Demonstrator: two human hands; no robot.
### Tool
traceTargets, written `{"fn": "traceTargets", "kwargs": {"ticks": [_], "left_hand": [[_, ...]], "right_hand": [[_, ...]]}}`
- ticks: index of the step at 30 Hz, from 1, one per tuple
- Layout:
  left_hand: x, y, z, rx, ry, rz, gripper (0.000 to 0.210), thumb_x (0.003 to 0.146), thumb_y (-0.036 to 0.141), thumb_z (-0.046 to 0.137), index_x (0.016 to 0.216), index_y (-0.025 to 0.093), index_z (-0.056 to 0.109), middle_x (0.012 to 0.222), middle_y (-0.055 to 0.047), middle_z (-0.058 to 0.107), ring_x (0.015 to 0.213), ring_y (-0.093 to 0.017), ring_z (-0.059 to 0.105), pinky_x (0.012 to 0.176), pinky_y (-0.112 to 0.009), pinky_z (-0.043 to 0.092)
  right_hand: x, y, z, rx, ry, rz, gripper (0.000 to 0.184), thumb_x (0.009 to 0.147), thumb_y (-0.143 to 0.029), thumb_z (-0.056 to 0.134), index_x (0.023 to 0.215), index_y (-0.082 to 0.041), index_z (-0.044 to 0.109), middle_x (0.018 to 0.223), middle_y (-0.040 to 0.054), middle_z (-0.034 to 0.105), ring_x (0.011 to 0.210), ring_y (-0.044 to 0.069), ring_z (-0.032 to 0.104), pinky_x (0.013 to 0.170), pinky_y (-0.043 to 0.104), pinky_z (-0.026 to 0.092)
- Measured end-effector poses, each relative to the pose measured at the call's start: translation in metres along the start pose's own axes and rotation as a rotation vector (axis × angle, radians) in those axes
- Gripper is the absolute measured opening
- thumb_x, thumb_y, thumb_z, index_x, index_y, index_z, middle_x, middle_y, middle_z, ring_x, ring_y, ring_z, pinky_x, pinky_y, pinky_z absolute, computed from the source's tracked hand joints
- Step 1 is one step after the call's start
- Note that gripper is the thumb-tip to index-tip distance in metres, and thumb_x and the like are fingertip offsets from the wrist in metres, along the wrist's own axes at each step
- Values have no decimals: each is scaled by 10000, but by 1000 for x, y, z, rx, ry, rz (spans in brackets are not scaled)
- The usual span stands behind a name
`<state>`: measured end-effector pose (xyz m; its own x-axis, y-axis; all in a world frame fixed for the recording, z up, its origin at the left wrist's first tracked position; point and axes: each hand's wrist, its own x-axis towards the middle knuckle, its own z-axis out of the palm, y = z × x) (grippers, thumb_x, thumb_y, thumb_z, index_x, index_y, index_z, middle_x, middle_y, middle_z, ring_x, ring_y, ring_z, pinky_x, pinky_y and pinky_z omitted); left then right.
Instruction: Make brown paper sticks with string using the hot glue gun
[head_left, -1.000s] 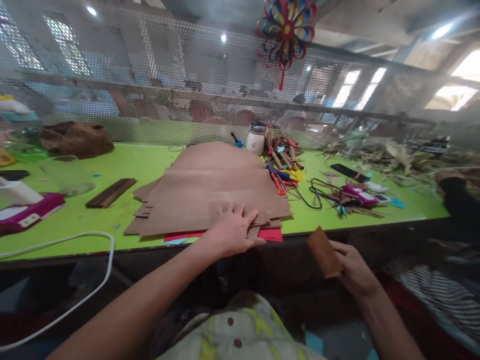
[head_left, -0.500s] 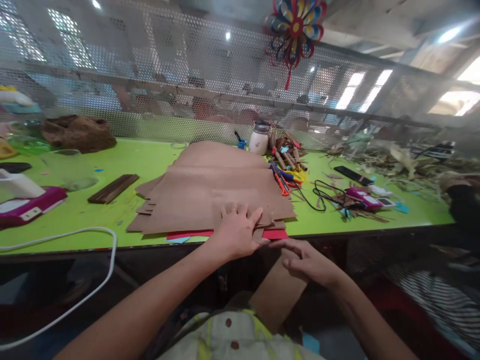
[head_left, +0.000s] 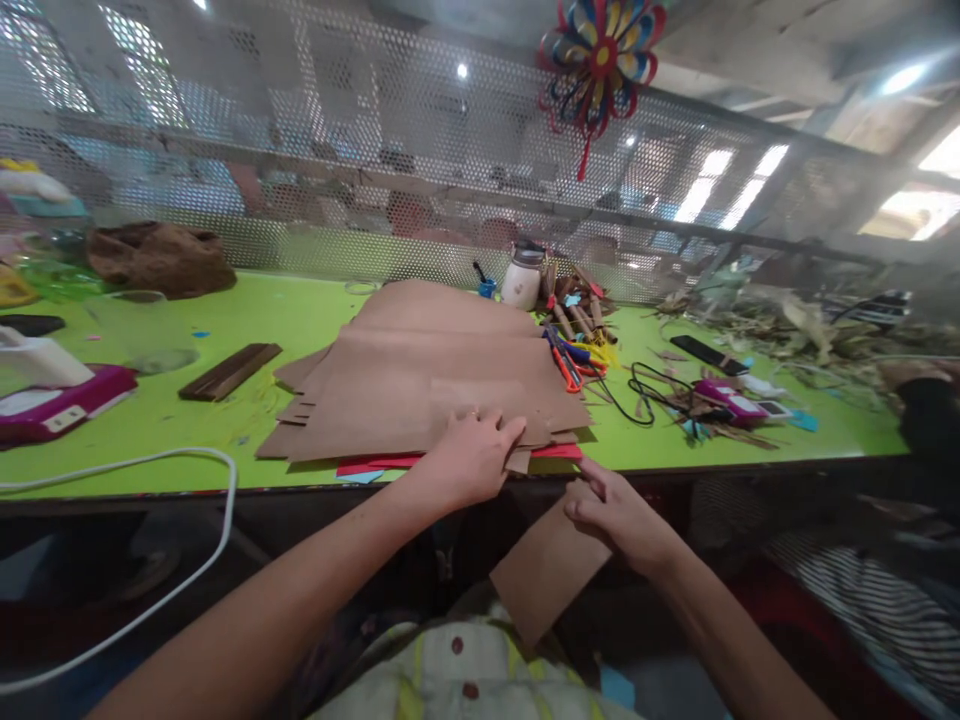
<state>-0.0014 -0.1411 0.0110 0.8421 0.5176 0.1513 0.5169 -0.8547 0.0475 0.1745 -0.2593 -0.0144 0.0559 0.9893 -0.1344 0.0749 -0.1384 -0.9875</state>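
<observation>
We count two hands of our own, one stack of brown card sheets (head_left: pixel 420 385), and one loose brown card piece (head_left: pixel 544 570) below the table edge. Our left hand (head_left: pixel 469 460) lies palm down on the near edge of the stack, fingers spread and pressing on the top sheet, closed around nothing. A red sheet (head_left: pixel 555 452) peeks out under the stack at its near edge, just at 3 o'clock of that hand.

Our right hand (head_left: pixel 615 515) pinches the loose card piece at its upper right corner, thumb and fingers narrow on the edge. From that grip the piece hangs away toward 7 o'clock, down in front of the green table (head_left: pixel 300 320) and over our lap. Its long axis runs from 1 o'clock to 7 o'clock, the far end at the grip just below the table rim, its flat face turned up toward us.

Farther off at 1 o'clock of the stack lie orange-handled scissors (head_left: pixel 562 365) and one white jar (head_left: pixel 520 280); one dark wooden strip (head_left: pixel 231 371) lies at 9 o'clock.
</observation>
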Motion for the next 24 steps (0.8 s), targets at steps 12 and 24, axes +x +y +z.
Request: {"fn": "traceTargets", "kwargs": {"ticks": [12,24], "left_hand": [[15,-10,-6,-28,110,-137,400,833,63,367,1201,136,503,855,-125,669,769,-233,635,680,-321,458],[23,-20,-15,-78,146,-224,454,795,33,389,1205,164,533,948,-114,685,838,-211,643,722,-291,460]], "right_hand": [[12,-60,-75,-138,112,-93,531,683,-234,661,1208,-205,591,594,-45,559,443,77,439,417,187,313],[61,-18,-37,14,96,-24,307,573,-325,765,819,-167,670,676,0,663,569,122,578,502,223,431]]}}
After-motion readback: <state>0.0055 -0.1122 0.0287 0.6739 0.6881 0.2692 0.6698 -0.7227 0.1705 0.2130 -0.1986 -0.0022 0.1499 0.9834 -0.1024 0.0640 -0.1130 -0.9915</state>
